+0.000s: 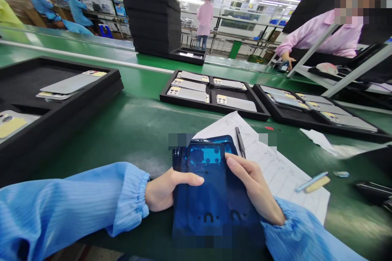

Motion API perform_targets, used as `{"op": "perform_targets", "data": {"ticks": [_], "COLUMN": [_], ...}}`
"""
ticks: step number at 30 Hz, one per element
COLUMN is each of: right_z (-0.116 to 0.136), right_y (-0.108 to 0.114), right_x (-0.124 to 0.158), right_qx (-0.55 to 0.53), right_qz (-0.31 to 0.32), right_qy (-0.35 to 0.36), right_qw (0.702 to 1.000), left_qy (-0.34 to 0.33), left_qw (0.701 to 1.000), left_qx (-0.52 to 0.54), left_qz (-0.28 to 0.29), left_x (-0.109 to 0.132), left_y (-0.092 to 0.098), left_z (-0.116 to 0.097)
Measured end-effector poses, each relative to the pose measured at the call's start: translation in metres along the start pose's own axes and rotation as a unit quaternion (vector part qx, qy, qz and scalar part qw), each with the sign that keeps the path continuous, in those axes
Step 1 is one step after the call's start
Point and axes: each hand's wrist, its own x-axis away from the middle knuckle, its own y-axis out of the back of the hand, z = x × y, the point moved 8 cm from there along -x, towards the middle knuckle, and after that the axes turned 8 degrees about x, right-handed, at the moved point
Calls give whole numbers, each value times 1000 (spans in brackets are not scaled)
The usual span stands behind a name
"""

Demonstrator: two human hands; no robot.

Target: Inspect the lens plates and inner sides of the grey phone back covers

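Several dark blue film sheets (pixel 206 195), shaped like phone backs with camera cutouts, are fanned out in front of me. My left hand (pixel 173 185) grips them at the left edge, thumb lying across the top sheet and fingers hidden behind. At the upper right of the top sheet, my right hand (pixel 252 179) pinches near its edge with thumb and forefinger; its other fingers are mostly hidden. Beneath the films lies a printed paper sheet (pixel 284 171), and black tweezers (pixel 240 142) rest on it just beyond my right hand.
Black foam trays with phone back panels stand at the left (pixel 101 85), middle (pixel 260 112) and right (pixel 324 128). Behind them rises a tall stack of black trays (pixel 150 18). A co-worker in pink (pixel 321 34) is at the far right. A white scrap (pixel 318 140) lies on the green table (pixel 137 130).
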Motion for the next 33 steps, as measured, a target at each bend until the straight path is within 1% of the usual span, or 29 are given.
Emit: {"op": "perform_targets", "data": {"ticks": [2, 5, 7, 9, 13, 15, 17, 18, 20, 23, 25, 27, 29, 31, 33], "right_z": [5, 0, -6, -8, -6, -4, -3, -3, -3, -1, 0, -1, -3, -3, -4], "right_y": [-2, -5, -10, -12, -3, 4, 14, 19, 32, 51, 58, 56, 51, 42, 31], "right_x": [0, 0, 0, -1, -2, -2, -2, -1, 0, 1, 0, -3, -5, -6, -6], "right_qx": [9, 48, 60, 58, 38, 14, -18, -33, -53, -35, -13, -9, -3, 23, 50], "right_qz": [10, 15, 30, 30, -17, -45, -78, -96, -136, -193, -217, -210, -190, -160, -118], "right_qy": [9, -8, -25, -24, -17, -20, -22, -22, -16, 6, 23, 29, 30, 37, 36], "right_qw": [1000, 999, 997, 998, 999, 999, 997, 995, 989, 981, 976, 977, 981, 986, 991], "left_qy": [-5, -16, -17, -3, 46, 46, 40, 37, 29, 16, 13, 12, 16, 20, 20], "left_qw": [1000, 999, 999, 1000, 997, 994, 993, 993, 996, 997, 997, 998, 998, 997, 996], "left_qx": [-12, -26, -31, -21, 49, 70, 71, 70, 72, 71, 61, 55, 53, 50, 46], "left_qz": [13, 22, 14, -6, -47, -65, -85, -86, -54, 26, 41, 20, -20, -57, -68], "left_x": [0, 1, 2, 1, 0, 0, 0, 0, 0, -1, -1, -1, 0, 2, 3], "left_y": [-3, -6, -5, -1, 8, 11, 14, 14, 8, -4, -6, -3, 3, 8, 8], "left_z": [0, -1, -1, 1, 6, 5, 4, 4, 3, 1, 1, 1, 2, 3, 3]}}
